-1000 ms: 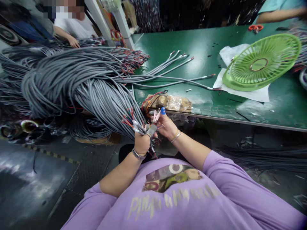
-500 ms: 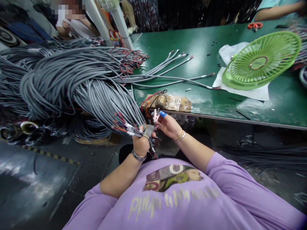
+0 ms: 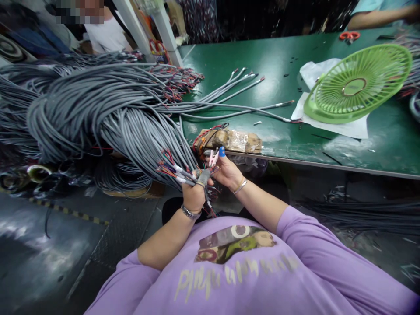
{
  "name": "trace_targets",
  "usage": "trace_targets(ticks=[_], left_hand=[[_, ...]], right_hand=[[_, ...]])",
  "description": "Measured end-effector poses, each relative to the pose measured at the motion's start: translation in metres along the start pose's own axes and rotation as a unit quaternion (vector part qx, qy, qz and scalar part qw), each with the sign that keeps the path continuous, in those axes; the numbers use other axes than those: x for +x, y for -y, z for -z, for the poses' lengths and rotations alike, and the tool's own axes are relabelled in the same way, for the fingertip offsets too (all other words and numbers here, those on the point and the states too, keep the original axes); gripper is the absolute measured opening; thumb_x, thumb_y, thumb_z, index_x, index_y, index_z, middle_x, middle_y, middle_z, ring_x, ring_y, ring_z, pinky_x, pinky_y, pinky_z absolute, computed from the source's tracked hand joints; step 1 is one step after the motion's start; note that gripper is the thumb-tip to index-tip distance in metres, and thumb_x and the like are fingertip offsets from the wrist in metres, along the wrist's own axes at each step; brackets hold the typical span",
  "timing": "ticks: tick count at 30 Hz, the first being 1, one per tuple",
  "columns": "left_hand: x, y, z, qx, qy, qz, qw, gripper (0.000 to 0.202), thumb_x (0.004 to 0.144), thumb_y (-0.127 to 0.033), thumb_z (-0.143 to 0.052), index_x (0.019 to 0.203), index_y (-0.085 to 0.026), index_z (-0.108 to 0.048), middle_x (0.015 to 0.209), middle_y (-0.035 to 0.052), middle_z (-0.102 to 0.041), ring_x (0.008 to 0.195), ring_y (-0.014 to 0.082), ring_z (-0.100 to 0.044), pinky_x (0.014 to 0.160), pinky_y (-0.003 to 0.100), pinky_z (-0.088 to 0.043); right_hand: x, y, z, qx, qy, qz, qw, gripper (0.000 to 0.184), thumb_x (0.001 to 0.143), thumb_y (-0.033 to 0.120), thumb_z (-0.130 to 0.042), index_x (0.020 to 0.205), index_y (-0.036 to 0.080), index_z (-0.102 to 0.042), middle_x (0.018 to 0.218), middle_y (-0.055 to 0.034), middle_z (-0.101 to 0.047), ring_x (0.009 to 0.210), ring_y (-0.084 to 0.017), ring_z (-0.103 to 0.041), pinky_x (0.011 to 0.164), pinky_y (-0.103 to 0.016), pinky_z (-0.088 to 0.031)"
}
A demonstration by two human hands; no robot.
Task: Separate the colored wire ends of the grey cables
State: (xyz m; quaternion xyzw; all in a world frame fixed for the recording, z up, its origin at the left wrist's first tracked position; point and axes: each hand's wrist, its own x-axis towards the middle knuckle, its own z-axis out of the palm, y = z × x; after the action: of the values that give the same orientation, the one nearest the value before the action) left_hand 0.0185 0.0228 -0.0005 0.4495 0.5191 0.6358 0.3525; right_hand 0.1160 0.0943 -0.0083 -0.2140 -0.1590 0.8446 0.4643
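Green table, cables inside left grip

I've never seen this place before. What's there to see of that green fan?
The green fan looks plastic: a round grille of thin ribs spreading from a central disc with a darker ring around it. It is tilted, its face turned upward, resting on white sheets on the green table, right of the picture. Nobody is touching it. Whether it's running, I can't tell.
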Motion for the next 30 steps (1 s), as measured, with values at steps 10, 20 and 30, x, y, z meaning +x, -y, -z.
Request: trace_targets(ticks=[10, 20, 30], left_hand=[[-0.002, 0.009, 0.007, 0.011, 0.023, -0.004, 1.0, 0.026, 0.078, -0.037, -0.07, 0.061, -0.018, -0.064, 0.052, -0.0016, -0.061, 0.048, 0.0105, -0.053, 0.052, 0.024, -0.044], [-0.002, 0.005, 0.009, 0.033, -0.021, -0.019, 0.999, 0.027, 0.079, -0.038, -0.068, 0.062, -0.018, -0.063, 0.054, -0.0012, -0.061, 0.052, 0.0104, -0.056, 0.056, 0.024, -0.045], [0.0, 0.011, 0.002, 0.029, -0.007, -0.04, 0.999, 0.022, 0.078, -0.033, -0.068, 0.064, -0.018, -0.062, 0.056, -0.0013, -0.062, 0.054, 0.0111, -0.058, 0.057, 0.024, -0.046]], right_hand=[[-0.007, 0.002, 0.0, 0.008, -0.001, -0.021, 1.0, 0.055, 0.09, 0.068, -0.043, 0.084, 0.017, -0.063, 0.071, -0.0017, -0.065, 0.054, -0.011, -0.052, 0.05, -0.023, -0.047], [-0.014, 0.014, 0.006, -0.078, 0.021, -0.005, 0.997, 0.028, 0.091, 0.043, -0.057, 0.088, 0.017, -0.068, 0.07, 0.0005, -0.063, 0.058, -0.009, -0.051, 0.053, -0.019, -0.045], [-0.001, 0.0, 0.011, -0.099, -0.003, 0.047, 0.994, 0.05, 0.08, 0.068, -0.06, 0.077, 0.018, -0.064, 0.068, -0.0009, -0.063, 0.057, -0.011, -0.053, 0.053, -0.022, -0.046]])
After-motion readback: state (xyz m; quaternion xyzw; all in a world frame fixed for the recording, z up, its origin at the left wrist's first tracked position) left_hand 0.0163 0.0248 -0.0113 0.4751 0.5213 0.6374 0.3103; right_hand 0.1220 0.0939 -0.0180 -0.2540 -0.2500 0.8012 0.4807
